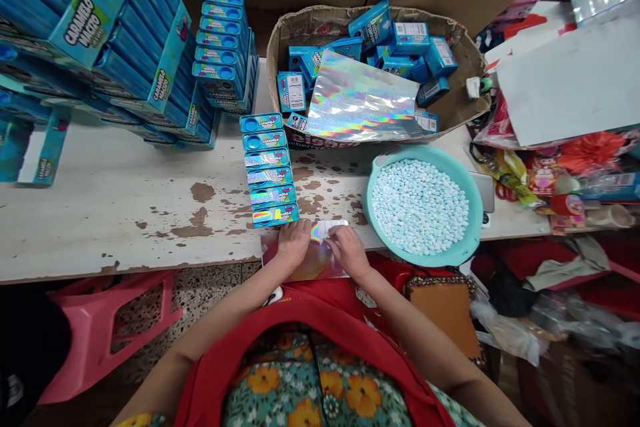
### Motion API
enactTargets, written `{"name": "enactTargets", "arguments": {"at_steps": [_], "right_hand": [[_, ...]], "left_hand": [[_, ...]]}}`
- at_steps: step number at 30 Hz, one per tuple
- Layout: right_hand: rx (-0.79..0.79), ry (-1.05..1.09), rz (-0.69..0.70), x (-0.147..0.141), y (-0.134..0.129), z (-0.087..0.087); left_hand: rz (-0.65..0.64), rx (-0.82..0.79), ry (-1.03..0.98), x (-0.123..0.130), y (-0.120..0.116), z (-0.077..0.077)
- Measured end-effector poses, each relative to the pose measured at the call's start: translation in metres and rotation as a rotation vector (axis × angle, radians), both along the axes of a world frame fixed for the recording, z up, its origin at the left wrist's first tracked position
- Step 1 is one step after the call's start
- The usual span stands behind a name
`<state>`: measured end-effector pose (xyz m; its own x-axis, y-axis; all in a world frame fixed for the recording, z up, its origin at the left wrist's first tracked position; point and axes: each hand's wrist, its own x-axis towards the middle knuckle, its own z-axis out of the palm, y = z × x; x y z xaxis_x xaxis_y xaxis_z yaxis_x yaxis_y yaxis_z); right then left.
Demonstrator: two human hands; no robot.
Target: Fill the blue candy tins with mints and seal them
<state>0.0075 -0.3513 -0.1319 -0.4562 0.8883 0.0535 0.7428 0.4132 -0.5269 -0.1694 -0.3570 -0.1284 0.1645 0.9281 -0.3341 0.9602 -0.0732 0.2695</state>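
A shiny holographic sheet [310, 267] lies at the front edge of the table, just before me. My left hand [294, 242] is closed on its upper left part, fingers curled down beside the nearest box. My right hand [349, 250] pinches at the upper right of the sheet, where a pale strip with a rainbow sheen shows between the hands. Above my left hand stands a row of several small blue boxes labelled Caramelo Macizo [267, 176]. Shiny clear strips lie across the nearer boxes; the two farthest show bare tops.
A teal basin [476, 207] of pale blue candies stands right of my hands. Behind is a cut cardboard box [275, 47] with loose blue boxes and another holographic sheet [360, 97]. Stacked display cartons [85, 20] fill the left back; a pink stool [100, 327] stands below.
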Motion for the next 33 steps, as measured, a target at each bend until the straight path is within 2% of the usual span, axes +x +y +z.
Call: {"name": "enactTargets", "arguments": {"at_steps": [3, 6, 9, 11, 13, 15, 16, 19, 21, 23, 26, 28, 30, 33], "right_hand": [[-0.119, 0.071, -0.085, 0.002, 0.010, 0.043], [-0.277, 0.201, -0.212, 0.002, 0.019, 0.082], [-0.412, 0.314, -0.281, 0.000, 0.023, 0.112], [-0.488, 0.396, -0.282, -0.004, 0.024, 0.126], [-0.550, 0.482, -0.264, -0.013, 0.027, 0.135], [-0.527, 0.542, -0.262, -0.029, 0.034, 0.141], [-0.478, 0.559, -0.269, -0.039, 0.040, 0.143], [-0.293, 0.569, -0.260, -0.084, 0.072, 0.147], [-0.198, 0.553, -0.232, -0.118, 0.100, 0.146], [-0.118, 0.528, -0.240, -0.150, 0.129, 0.142], [-0.093, 0.491, -0.299, -0.184, 0.161, 0.131], [-0.113, 0.478, -0.334, -0.195, 0.171, 0.120], [-0.132, 0.480, -0.362, -0.197, 0.174, 0.107], [-0.098, 0.518, -0.346, -0.195, 0.177, 0.089]], "left_hand": [[-0.002, -0.020, -0.038, -0.003, 0.000, 0.002], [0.053, 0.002, -0.278, -0.007, -0.003, 0.019], [0.177, -0.004, -0.738, -0.008, -0.008, 0.053], [0.247, -0.104, -1.002, -0.007, -0.010, 0.078], [0.300, -0.234, -1.133, -0.008, -0.009, 0.102], [0.364, -0.271, -1.120, -0.018, -0.003, 0.122], [0.399, -0.239, -1.079, -0.027, 0.003, 0.131], [0.459, -0.049, -0.941, -0.070, 0.029, 0.155], [0.459, 0.076, -0.883, -0.104, 0.054, 0.164], [0.448, 0.177, -0.836, -0.134, 0.082, 0.165], [0.447, 0.247, -0.784, -0.161, 0.117, 0.150], [0.475, 0.237, -0.804, -0.166, 0.128, 0.132], [0.540, 0.220, -0.905, -0.164, 0.130, 0.113], [0.738, 0.163, -1.116, -0.151, 0.126, 0.089]]}}
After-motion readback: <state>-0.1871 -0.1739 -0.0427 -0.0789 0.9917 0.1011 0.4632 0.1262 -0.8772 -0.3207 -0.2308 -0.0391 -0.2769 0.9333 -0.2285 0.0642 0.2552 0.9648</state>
